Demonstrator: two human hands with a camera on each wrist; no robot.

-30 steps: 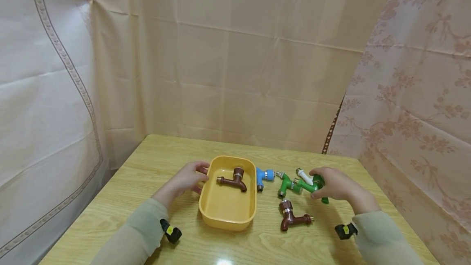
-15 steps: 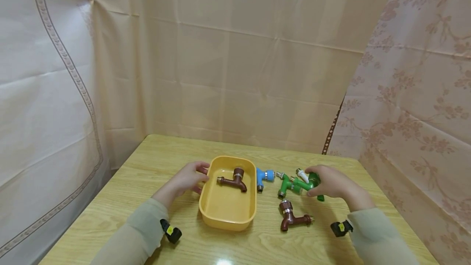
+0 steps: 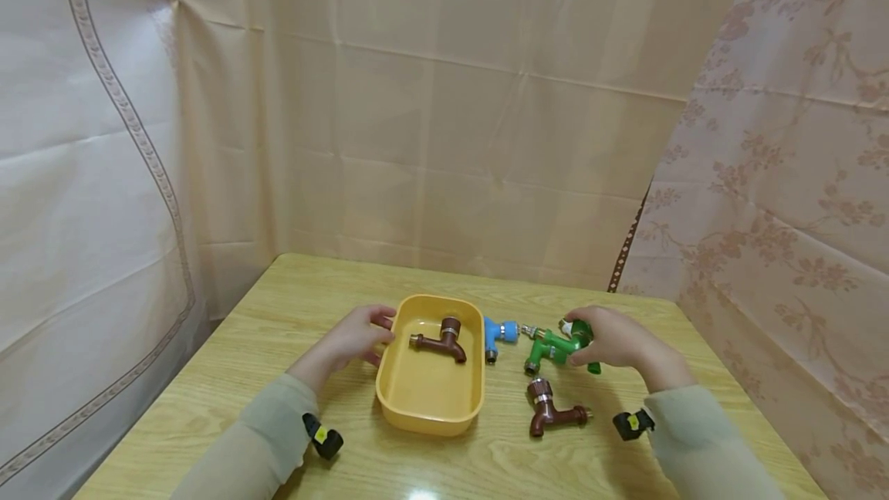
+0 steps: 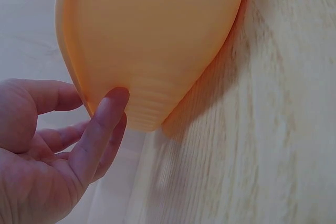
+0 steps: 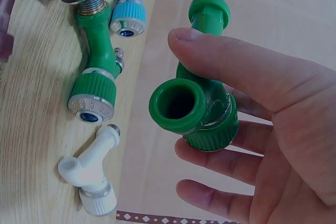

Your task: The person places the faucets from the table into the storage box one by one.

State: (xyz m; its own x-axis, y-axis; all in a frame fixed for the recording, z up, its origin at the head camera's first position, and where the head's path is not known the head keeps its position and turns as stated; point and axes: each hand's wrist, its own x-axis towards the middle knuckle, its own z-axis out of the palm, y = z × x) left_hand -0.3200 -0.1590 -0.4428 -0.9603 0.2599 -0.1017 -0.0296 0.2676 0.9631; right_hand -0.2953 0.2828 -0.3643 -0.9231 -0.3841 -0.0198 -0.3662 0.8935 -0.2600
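Note:
My right hand (image 3: 614,336) grips a green plastic tap (image 5: 205,100) with thumb and fingers. In the right wrist view its round spout opening faces the camera. The held tap is in the air above a second green tap (image 3: 538,352) and a white tap (image 5: 89,171) on the table. My left hand (image 3: 357,334) touches the left side of a yellow tray (image 3: 430,415) with relaxed fingertips, seen close in the left wrist view. Inside the tray lies a brown tap (image 3: 444,343).
Right of the tray, a blue tap (image 3: 500,332) lies close to its wall. Another brown tap (image 3: 549,411) lies nearer the front. Everything is on a wooden table (image 3: 312,284), with a beige curtain (image 3: 444,137) behind it.
My right hand has moved a little to the left with the green tap, which now overlaps the other green tap in the head view. Left hand and tray have stayed put.

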